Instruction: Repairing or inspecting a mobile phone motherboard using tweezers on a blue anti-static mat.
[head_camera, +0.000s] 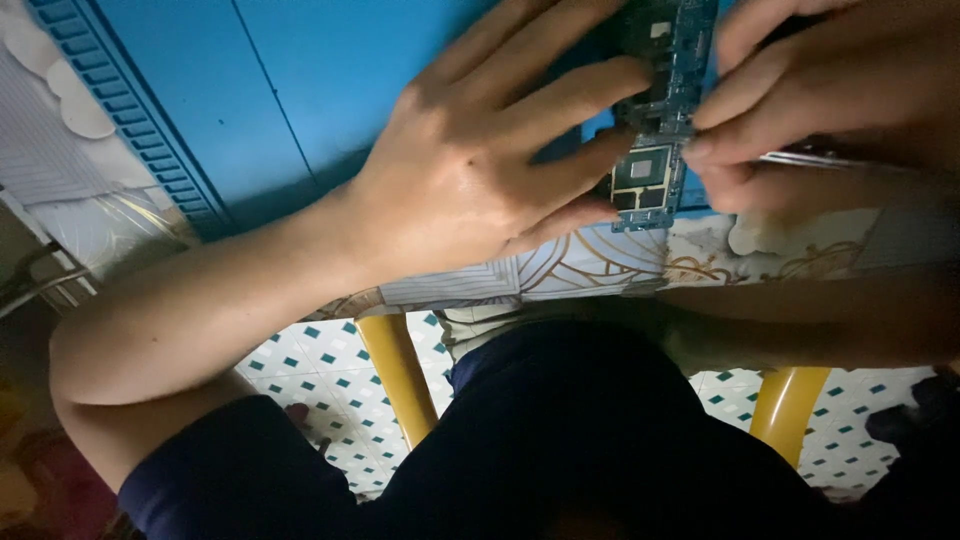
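A blue circuit board (655, 150) with a square dark chip near its lower end is held upright between both hands above a blue mat (300, 90). My left hand (470, 160) reaches in from the left, back of the hand up, with its fingertips pressed on the board's left edge. My right hand (820, 90) comes from the upper right and pinches the board's right edge with thumb and fingers. The board's top end is cut off by the frame, and fingers hide parts of it.
The blue mat lies on a table covered by a patterned cloth (600, 265) with gold swirls. A thin silvery object (830, 158) shows under my right hand. Below are yellow table legs (400, 375), a white floor with teal diamonds (310, 365), and my dark-clothed lap.
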